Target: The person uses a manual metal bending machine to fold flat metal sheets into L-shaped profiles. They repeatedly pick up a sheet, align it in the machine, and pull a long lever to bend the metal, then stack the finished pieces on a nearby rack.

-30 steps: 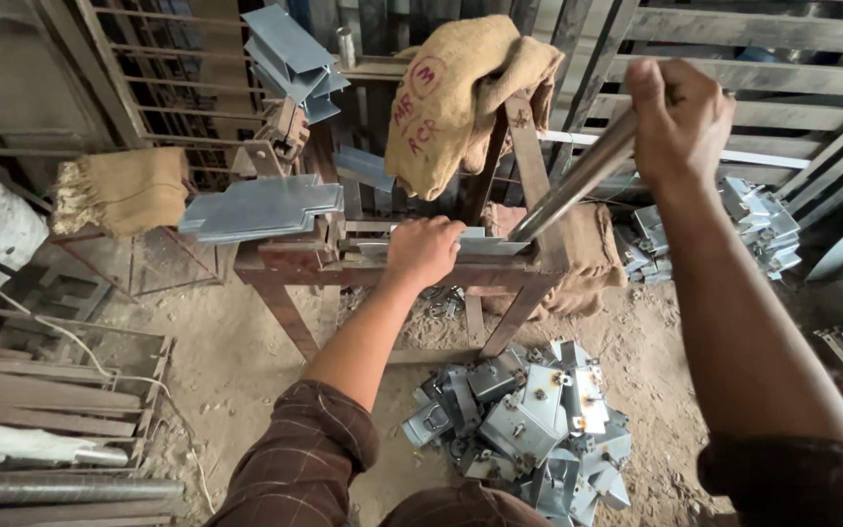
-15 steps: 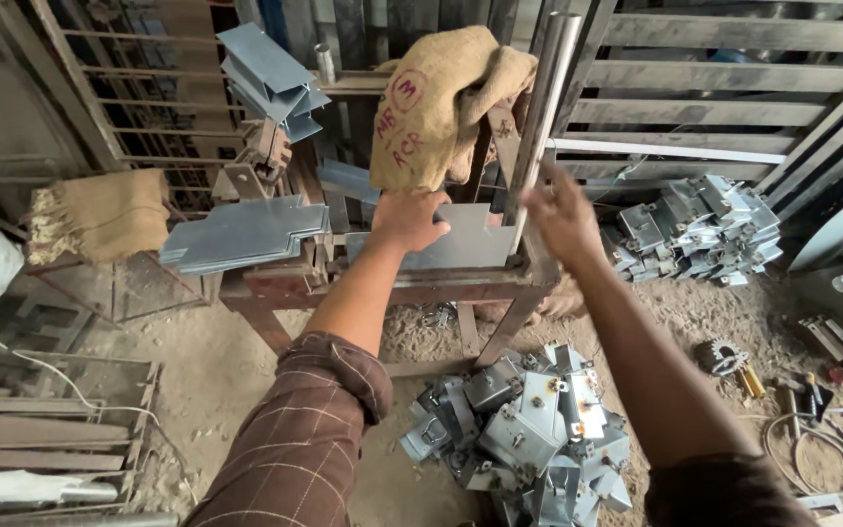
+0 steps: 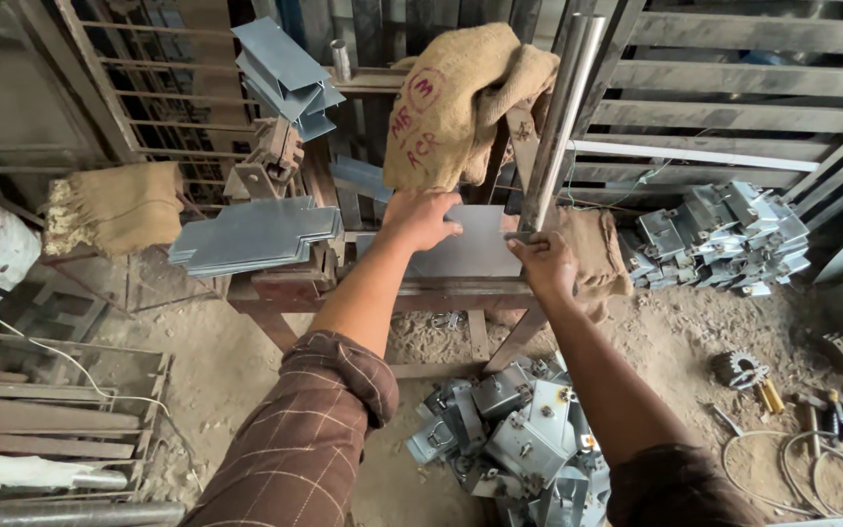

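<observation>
While the person leans over it, the low metal bending stand (image 3: pixel 275 289) fills the middle of the view, its legs planted in sandy dirt. At twelve o'clock a burlap sack (image 3: pixel 461 98) hangs over the top of the stand. At nine o'clock another burlap piece (image 3: pixel 114 207) is draped over a frame. Between nine and ten o'clock a stack of flat grey sheets (image 3: pixel 251 234) lies on the left end of the stand. At six o'clock, on the ground between the person's arms, sits a pile of bent metal boxes (image 3: pixel 519 434). A second pile of bent pieces (image 3: pixel 719 239) rests at three o'clock against the slatted gate.

A long steel lever (image 3: pixel 563 107) rises nearly upright from the stand toward one o'clock. Just left of its foot lies the flat grey metal sheet (image 3: pixel 470 249), on the stand's bed at the centre.

The left hand (image 3: pixel 417 220) lies palm down on the sheet's upper left corner, fingers close together and bent over the edge, pressing it. The right hand (image 3: pixel 543 263) is curled in a fist round the lever's lower end, right beside the sheet's right edge. At four o'clock a small gear wheel (image 3: pixel 737 369) lies in the dirt.
</observation>
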